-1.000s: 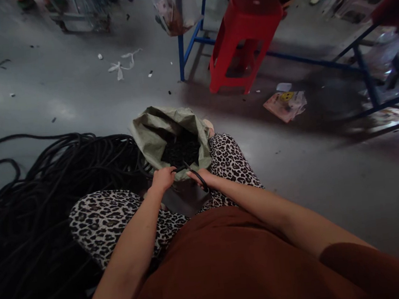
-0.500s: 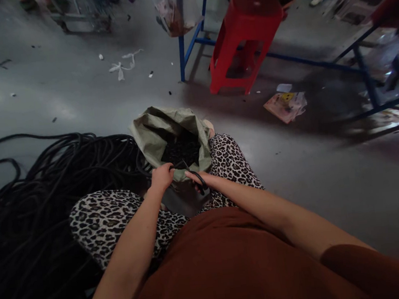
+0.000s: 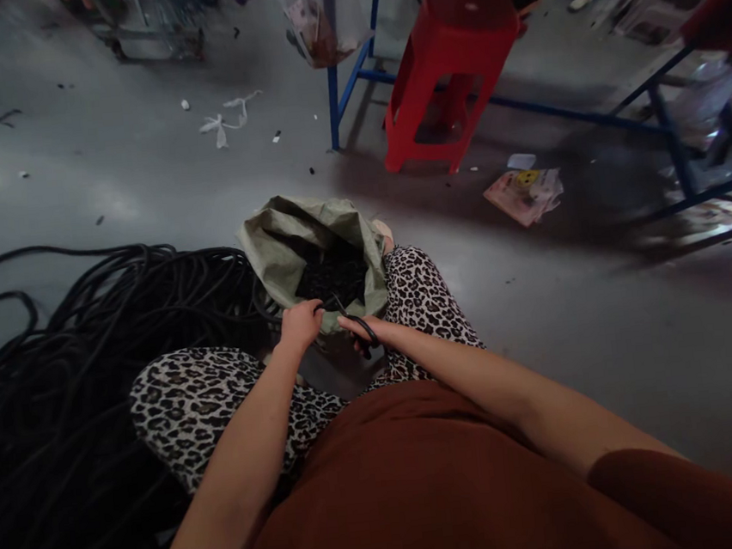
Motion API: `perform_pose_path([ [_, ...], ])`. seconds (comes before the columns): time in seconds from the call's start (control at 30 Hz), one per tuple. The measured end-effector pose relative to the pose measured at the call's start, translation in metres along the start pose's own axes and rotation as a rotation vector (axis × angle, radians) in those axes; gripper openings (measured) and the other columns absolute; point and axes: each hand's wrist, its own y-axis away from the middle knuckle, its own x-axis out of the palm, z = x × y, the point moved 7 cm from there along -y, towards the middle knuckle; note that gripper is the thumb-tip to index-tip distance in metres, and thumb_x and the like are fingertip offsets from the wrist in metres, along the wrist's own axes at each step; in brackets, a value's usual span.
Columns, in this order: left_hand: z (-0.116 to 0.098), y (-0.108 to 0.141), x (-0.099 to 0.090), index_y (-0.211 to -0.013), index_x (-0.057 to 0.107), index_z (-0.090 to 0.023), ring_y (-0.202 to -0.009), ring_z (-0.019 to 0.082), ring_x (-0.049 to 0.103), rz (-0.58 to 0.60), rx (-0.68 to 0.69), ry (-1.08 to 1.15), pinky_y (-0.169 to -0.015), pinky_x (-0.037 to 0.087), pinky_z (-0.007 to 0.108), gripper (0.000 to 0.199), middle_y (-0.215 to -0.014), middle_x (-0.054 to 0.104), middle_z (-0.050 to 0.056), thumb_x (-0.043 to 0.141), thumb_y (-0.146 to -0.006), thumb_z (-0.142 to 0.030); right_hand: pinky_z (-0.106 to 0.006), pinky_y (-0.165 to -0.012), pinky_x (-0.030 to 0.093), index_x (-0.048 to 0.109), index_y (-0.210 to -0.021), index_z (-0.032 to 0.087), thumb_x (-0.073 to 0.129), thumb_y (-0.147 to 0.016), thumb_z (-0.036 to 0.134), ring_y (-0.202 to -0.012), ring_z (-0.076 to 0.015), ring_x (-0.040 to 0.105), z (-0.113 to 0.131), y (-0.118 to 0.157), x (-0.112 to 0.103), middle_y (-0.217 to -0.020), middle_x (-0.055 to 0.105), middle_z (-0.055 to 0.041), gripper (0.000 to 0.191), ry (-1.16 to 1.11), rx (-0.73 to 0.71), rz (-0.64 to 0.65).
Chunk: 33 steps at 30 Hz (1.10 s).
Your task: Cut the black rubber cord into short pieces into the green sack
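My left hand (image 3: 302, 324) is closed around a black rubber cord or hose, whose short end pokes out past the fingers over the near rim of the sack. The cord runs back to a large tangled heap of black cord (image 3: 116, 307) on the floor at my left. In my right hand (image 3: 371, 329) is a pair of black-handled scissors (image 3: 367, 333), their blades just right of the cord's end. Between my knees stands a greenish woven sack (image 3: 266, 254) with its mouth open. Many short black cut pieces (image 3: 331, 278) lie inside it.
Beyond the sack, a red plastic stool (image 3: 472, 35) stands against a blue metal frame (image 3: 335, 105). A clear bag (image 3: 322, 28) hangs from that frame. Printed plastic packaging (image 3: 525, 194) and white scraps (image 3: 221, 127) lie on the grey floor.
My left hand has shifted slightly to the right, towards the scissors. My right hand and the scissors have moved very little; the sack stays in place.
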Motion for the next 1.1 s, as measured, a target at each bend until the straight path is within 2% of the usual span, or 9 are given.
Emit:
perform_pose_path([
  [0.33, -0.005, -0.001, 0.004, -0.113, 0.060, -0.023, -0.101, 0.021, 0.057, 0.016, 0.053, -0.003, -0.085, 0.042, 0.031, 0.035, -0.109, 0.065, 0.005, 0.042, -0.084, -0.032, -0.020, -0.033, 0.039, 0.054, -0.088, 0.011, 0.037, -0.079, 0.069, -0.036, -0.0125, 0.050, -0.005, -0.007, 0.000, -0.048, 0.053, -0.0017, 0.061, 0.003, -0.039, 0.002],
  [0.7, -0.007, 0.001, 0.010, -0.114, 0.060, -0.025, -0.101, 0.020, 0.058, 0.064, 0.086, -0.023, -0.086, 0.042, 0.030, 0.036, -0.107, 0.066, 0.005, 0.042, -0.083, -0.033, -0.021, -0.033, 0.039, 0.053, -0.083, 0.011, 0.035, -0.079, 0.071, -0.040, -0.0150, 0.054, -0.011, -0.014, -0.002, -0.055, 0.057, -0.0065, 0.063, 0.080, -0.014, 0.004],
  [0.9, -0.007, 0.001, 0.013, -0.115, 0.059, -0.026, -0.104, 0.019, 0.056, 0.094, 0.083, 0.021, -0.089, 0.041, 0.029, 0.036, -0.110, 0.064, 0.004, 0.043, -0.083, -0.032, -0.020, -0.032, 0.038, 0.053, -0.090, 0.010, 0.036, -0.081, 0.068, -0.036, -0.0140, 0.052, -0.009, -0.008, -0.001, -0.049, 0.054, -0.0036, 0.062, 0.052, 0.020, -0.015],
  [1.1, -0.005, -0.002, 0.018, -0.116, 0.058, -0.025, -0.105, 0.019, 0.056, 0.074, 0.069, 0.043, -0.090, 0.041, 0.029, 0.036, -0.112, 0.064, 0.003, 0.042, -0.084, -0.033, -0.020, -0.031, 0.039, 0.052, -0.083, 0.011, 0.040, -0.079, 0.069, -0.032, -0.0123, 0.048, -0.006, -0.004, -0.003, -0.042, 0.049, -0.0005, 0.060, 0.000, 0.034, -0.081],
])
